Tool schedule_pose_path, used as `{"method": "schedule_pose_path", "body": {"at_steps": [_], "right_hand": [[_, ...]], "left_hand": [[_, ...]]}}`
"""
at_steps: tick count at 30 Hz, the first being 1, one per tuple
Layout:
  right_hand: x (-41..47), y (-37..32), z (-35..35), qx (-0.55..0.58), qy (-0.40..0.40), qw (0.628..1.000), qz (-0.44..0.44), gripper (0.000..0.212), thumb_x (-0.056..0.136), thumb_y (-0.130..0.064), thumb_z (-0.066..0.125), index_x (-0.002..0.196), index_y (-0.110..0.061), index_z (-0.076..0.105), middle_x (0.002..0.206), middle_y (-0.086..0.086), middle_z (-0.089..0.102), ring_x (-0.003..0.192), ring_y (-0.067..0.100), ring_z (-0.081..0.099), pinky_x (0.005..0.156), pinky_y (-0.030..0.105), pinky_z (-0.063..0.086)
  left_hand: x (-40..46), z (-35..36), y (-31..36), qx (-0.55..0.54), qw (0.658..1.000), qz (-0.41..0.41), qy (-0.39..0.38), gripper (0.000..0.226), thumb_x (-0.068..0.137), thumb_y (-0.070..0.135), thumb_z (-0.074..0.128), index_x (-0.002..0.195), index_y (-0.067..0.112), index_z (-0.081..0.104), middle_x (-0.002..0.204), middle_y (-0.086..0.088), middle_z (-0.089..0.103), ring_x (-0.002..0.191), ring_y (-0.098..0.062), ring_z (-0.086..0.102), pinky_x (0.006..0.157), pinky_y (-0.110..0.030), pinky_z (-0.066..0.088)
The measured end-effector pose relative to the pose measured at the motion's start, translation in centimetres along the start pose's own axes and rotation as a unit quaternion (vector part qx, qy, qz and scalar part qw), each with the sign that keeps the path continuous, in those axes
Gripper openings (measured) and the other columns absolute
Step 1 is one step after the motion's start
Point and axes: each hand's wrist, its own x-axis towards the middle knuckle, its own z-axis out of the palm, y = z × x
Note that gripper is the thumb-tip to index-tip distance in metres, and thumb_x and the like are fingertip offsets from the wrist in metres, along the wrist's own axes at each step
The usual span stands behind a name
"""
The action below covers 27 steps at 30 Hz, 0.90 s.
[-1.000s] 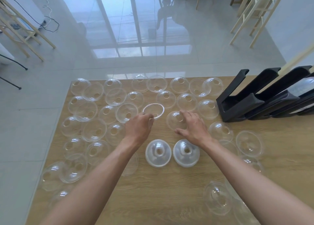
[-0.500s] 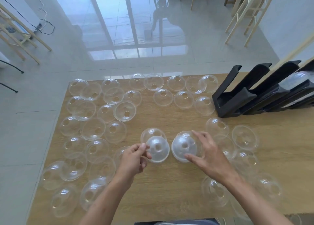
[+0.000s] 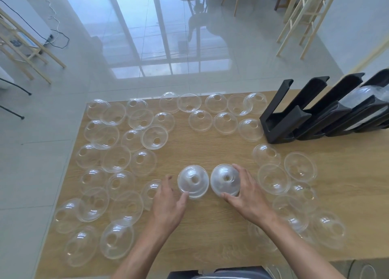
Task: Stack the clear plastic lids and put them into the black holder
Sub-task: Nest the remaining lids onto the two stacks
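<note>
Left hand (image 3: 166,205) released left stack (image 3: 193,180), fingers loose, right hand (image 3: 245,194) fingers cupping right stack (image 3: 225,179), wooden table (image 3: 210,232)

lids (image 3: 193,180) – clear glossy plastic | holder (image 3: 282,122) – matt black plastic | table (image 3: 210,148) – light wood grain | floor (image 3: 147,68) – glossy tile

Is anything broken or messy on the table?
Nothing looks broken. The loose clear lids lie scattered across the wooden table, some dome up, some flipped over, some overlapping. Two neat stacks sit between the hands. One lid leans on its neighbour.
</note>
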Motion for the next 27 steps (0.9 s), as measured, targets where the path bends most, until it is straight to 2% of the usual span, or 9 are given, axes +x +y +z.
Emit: {"method": "schedule_pose_path", "body": {"at_steps": [2,5,9,13,16,19,21,24,27], "right_hand": [[0.1,-0.1,0.0,0.010,0.002,1.000,0.006,0.096,0.082,-0.053,0.083,0.158,-0.028,0.031,0.153,-0.011,0.043,0.139,0.008,0.044,0.109,0.022,0.032],[0.2,-0.2,-0.2,0.034,0.003,0.999,0.021,0.095,0.081,-0.049,0.085,0.158,-0.028,0.032,0.149,-0.012,0.039,0.135,0.006,0.044,0.107,0.023,0.036],[0.4,0.0,-0.7,0.052,0.012,0.997,0.047,0.095,0.080,-0.043,0.085,0.159,-0.031,0.033,0.143,-0.010,0.034,0.128,0.008,0.046,0.103,0.023,0.040],[0.6,0.5,-1.1,0.053,0.017,0.997,0.053,0.096,0.080,-0.040,0.085,0.161,-0.032,0.033,0.142,-0.009,0.032,0.127,0.008,0.045,0.102,0.022,0.039],[0.4,1.0,-0.9,0.047,0.017,0.998,0.041,0.099,0.084,-0.041,0.084,0.164,-0.031,0.027,0.147,-0.009,0.030,0.128,0.006,0.044,0.102,0.019,0.038],[0.2,1.3,-0.5,0.058,0.027,0.997,0.034,0.100,0.088,-0.040,0.082,0.167,-0.026,0.024,0.154,-0.010,0.030,0.134,-0.001,0.037,0.099,0.002,0.029],[0.2,1.3,-0.2,0.057,0.036,0.997,0.028,0.099,0.089,-0.040,0.082,0.167,-0.022,0.024,0.160,-0.008,0.030,0.140,-0.002,0.033,0.100,-0.005,0.022],[0.2,1.4,0.1,0.062,0.047,0.997,0.013,0.097,0.091,-0.043,0.081,0.167,-0.021,0.024,0.164,-0.007,0.029,0.148,-0.002,0.028,0.113,0.001,0.019],[0.1,1.5,0.4,0.086,0.047,0.995,0.007,0.096,0.092,-0.045,0.079,0.166,-0.021,0.023,0.167,-0.006,0.028,0.154,0.003,0.026,0.125,0.021,0.024]], "left_hand": [[0.3,0.5,0.7,0.005,1.000,0.021,-0.022,0.102,0.086,0.058,0.077,0.163,0.024,0.019,0.155,-0.010,0.047,0.143,-0.028,0.046,0.115,-0.046,0.042],[1.0,2.1,1.4,0.022,0.997,0.052,-0.042,0.116,0.081,0.067,0.078,0.165,0.030,0.008,0.161,-0.008,0.041,0.145,-0.028,0.045,0.112,-0.045,0.042],[1.9,3.4,1.9,0.067,0.995,0.069,-0.014,0.112,0.079,0.071,0.076,0.162,0.035,0.009,0.154,-0.005,0.047,0.131,-0.028,0.058,0.094,-0.045,0.052],[1.9,4.0,2.2,0.112,0.988,0.102,0.012,0.105,0.080,0.067,0.077,0.157,0.039,0.013,0.148,-0.003,0.050,0.113,-0.031,0.069,0.073,-0.038,0.047],[2.1,4.2,2.2,0.112,0.987,0.119,0.013,0.105,0.079,0.061,0.081,0.157,0.039,0.014,0.150,-0.003,0.049,0.114,-0.030,0.069,0.074,-0.038,0.050],[2.4,4.3,2.2,0.085,0.989,0.118,0.003,0.107,0.080,0.057,0.084,0.159,0.037,0.014,0.152,-0.004,0.046,0.121,-0.030,0.065,0.088,-0.044,0.056],[2.5,4.1,2.3,0.076,0.990,0.115,0.001,0.107,0.080,0.059,0.083,0.160,0.036,0.015,0.151,-0.004,0.048,0.121,-0.028,0.065,0.089,-0.043,0.055],[2.7,3.8,2.4,0.068,0.991,0.115,-0.008,0.108,0.080,0.059,0.083,0.160,0.036,0.016,0.149,-0.004,0.049,0.122,-0.025,0.063,0.089,-0.039,0.053],[2.8,3.6,2.4,0.060,0.991,0.115,-0.017,0.108,0.080,0.059,0.083,0.161,0.035,0.016,0.151,-0.005,0.048,0.126,-0.024,0.061,0.092,-0.038,0.053]]}}
